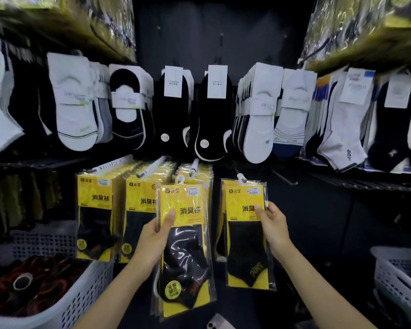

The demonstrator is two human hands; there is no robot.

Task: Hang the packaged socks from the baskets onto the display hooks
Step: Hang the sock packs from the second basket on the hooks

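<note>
Fingers [170,216] of the left hand [152,236] are clamped on a bundle of yellow sock packs [188,245]. The thumb lies flat across the yellow card on the front, and the others curl round the left edge to the back. The bundle is held upright in the air, several packs deep, with its white hanger tab at the top.

Just right of the bundle, the right hand [274,224] pinches a single yellow pack [244,248] by its right edge, thumb on the front and fingertips behind. That pack sits at the tip of the fourth hook [241,177], with at least one more pack showing behind it. I cannot tell whether its tab is fully over the hook.

Left of the bundle, two hooks carry full rows of the same yellow packs [95,210], and a third row [195,173] hangs right behind the bundle's top. Above the bundle runs a row of white and black low-cut socks [76,103] on card sleeves.

Down to the left of the bundle stands a white basket [88,288] with dark packets heaped in it. Far to the right of the bundle, a second white basket [399,269] shows at the edge.
</note>
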